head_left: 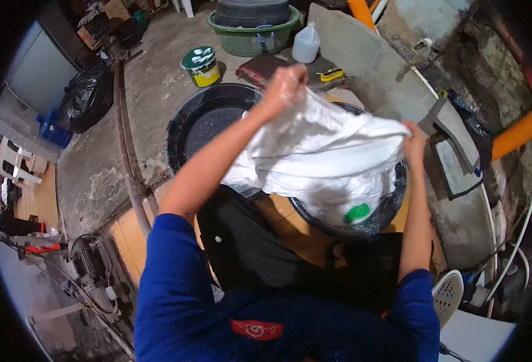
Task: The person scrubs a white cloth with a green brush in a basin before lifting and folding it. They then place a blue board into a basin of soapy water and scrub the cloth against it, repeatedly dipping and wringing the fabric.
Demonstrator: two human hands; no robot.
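A wet white cloth (332, 145) is stretched between my two hands above a round black basin (400, 196). My left hand (287, 87) is raised and closed on the cloth's upper left part, slightly blurred. At the cloth's right edge, my right hand (415, 145) pinches it. The lower part of the cloth hangs into the basin and hides most of its inside. A green piece, perhaps a soap bar or a brush (357, 213), lies on the white fabric near the basin's front. Left of it stands a second black basin (184, 120), partly behind my left forearm.
Beyond the basins are a lidded green-and-yellow bucket (201, 66), a yellow brush (332, 75), a translucent jug (306, 43) and a green tub (236, 41). A low concrete wall (362, 54) runs along the right. A hose (124, 145) crosses the floor at left.
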